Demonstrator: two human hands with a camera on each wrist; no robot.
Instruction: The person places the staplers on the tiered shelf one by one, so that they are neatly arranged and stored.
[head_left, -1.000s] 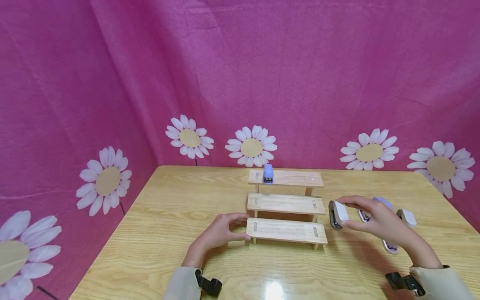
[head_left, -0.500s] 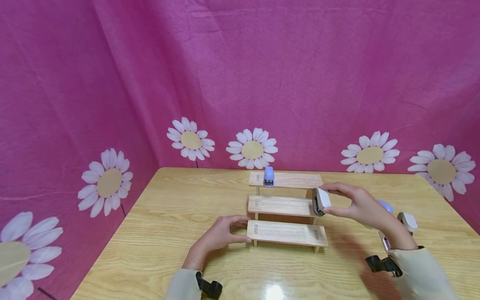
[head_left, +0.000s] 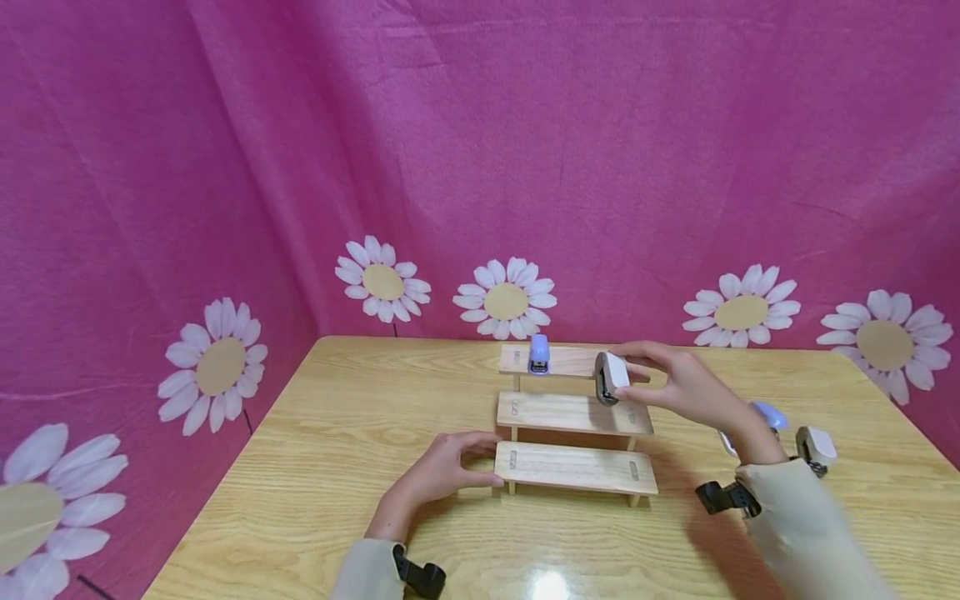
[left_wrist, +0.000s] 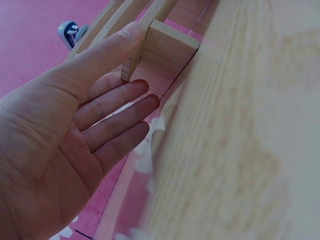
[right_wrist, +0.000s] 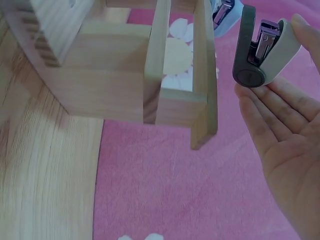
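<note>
White stapler, pinched by the right hand, is hanging by the stand's upper tiers, unplaced. Leftward, one purple stapler is sitting shelved; rightward, a second purple stapler and second white stapler are remaining. The left hand is pinching the lowest step's end.

On the surface, the rack bears a stapler at its rear left; other staplers lie to its right

I see a beige left sleeve, bottom centre-left, a matching right sleeve, lower right, black wrist cameras at both.
</note>
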